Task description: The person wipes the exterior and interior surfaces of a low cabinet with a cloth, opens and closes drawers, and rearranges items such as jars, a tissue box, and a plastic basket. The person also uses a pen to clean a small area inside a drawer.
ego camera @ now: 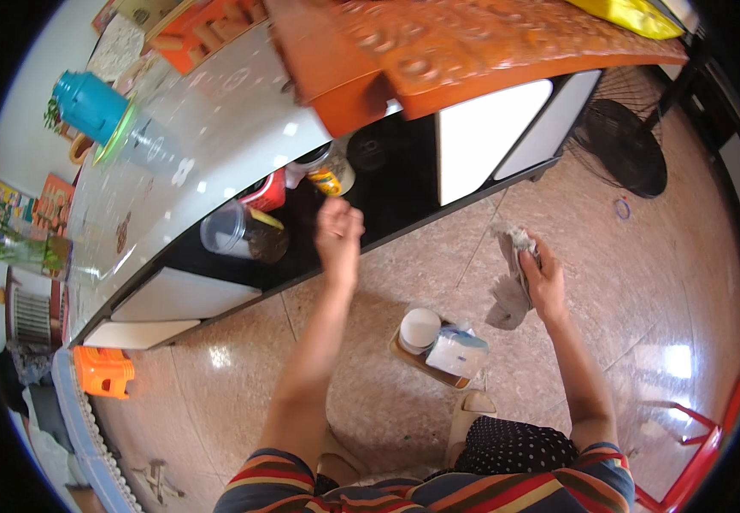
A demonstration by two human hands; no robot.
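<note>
My left hand (339,232) is at the open black cabinet shelf, its fingers curled and blurred; I cannot tell if it holds anything small. Just beyond its fingertips stands a jar with a yellow label (333,174). Left of it in the cabinet are a red plastic basket (267,191) and a clear plastic container (224,229) beside a dark round item (266,242). Over the floor at the right, my right hand (542,274) grips a crumpled grey cloth (512,296).
A tray (402,349) on the floor holds a white round container (420,328) and a plastic packet (458,351). A black fan (626,151) stands right, an orange stool (104,372) left, a red chair frame (697,462) lower right. Carved wood (472,38) overhangs the cabinet.
</note>
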